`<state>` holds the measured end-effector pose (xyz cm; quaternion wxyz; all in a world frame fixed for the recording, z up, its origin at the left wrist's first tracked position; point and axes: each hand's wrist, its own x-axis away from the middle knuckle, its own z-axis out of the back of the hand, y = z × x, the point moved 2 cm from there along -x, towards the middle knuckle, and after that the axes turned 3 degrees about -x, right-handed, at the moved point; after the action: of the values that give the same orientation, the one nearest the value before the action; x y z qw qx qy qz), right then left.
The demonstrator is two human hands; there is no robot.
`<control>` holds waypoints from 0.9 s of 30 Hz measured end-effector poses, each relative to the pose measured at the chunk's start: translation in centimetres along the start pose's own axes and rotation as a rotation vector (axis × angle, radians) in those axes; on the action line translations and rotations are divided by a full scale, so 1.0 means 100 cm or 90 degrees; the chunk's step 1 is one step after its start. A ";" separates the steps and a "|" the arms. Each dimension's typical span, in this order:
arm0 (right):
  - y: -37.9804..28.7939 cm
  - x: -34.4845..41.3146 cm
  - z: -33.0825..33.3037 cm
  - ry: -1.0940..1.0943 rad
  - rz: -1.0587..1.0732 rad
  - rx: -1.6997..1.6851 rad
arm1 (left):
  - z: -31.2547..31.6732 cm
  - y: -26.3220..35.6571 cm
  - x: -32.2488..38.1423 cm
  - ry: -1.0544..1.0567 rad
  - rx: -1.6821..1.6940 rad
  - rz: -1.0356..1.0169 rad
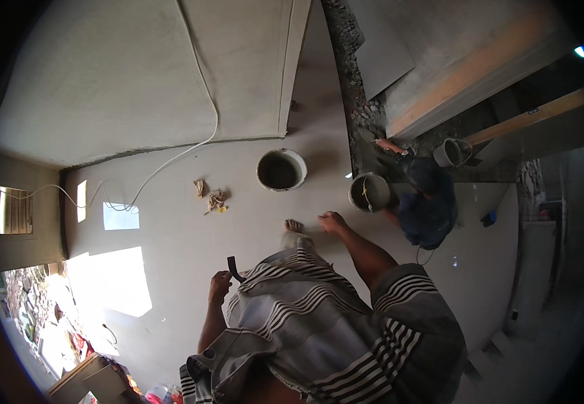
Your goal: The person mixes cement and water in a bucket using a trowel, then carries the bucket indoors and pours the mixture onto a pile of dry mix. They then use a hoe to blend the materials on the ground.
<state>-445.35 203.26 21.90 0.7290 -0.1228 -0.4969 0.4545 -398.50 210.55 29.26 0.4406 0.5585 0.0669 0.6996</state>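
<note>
My left hand [219,287] is low at my left side, its fingers curled beside a dark curved strap or handle [233,267]; whether it grips this is unclear. In front of my body, my right hand [331,222] is raised with fingers drawn together; anything between them is too small to tell. Beyond it on the pale floor stands a round bucket [281,170] with grey contents. Another bucket [369,192], with a yellow item across its mouth, stands to the right, beside a crouching co-worker [429,202]. That person's hand holds a trowel [366,135] over the rough strip.
Crumpled scraps [216,200] lie on the floor left of the nearer bucket. A white cable [166,162] runs across wall and floor. Rubble and wet mortar [365,108] edge the flooring. A third bucket [453,152] stands by a long wooden bar [529,116].
</note>
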 end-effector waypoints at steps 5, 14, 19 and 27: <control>-0.018 0.041 -0.055 -0.057 -0.169 -0.058 | 0.039 -0.070 0.022 0.116 0.151 0.103; -0.128 0.038 -0.159 -0.293 0.392 0.348 | 0.074 -0.188 0.097 0.252 0.148 0.188; -0.228 0.026 -0.209 -0.360 0.140 0.312 | 0.073 -0.247 0.118 0.283 0.246 0.233; -0.327 -0.044 -0.325 -0.369 -0.039 0.250 | 0.092 -0.343 0.150 0.261 0.388 0.408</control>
<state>-400.93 190.43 24.40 0.5805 0.1689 -0.5901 0.5350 -372.01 237.95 23.36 -0.0027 0.5053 0.1791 0.8441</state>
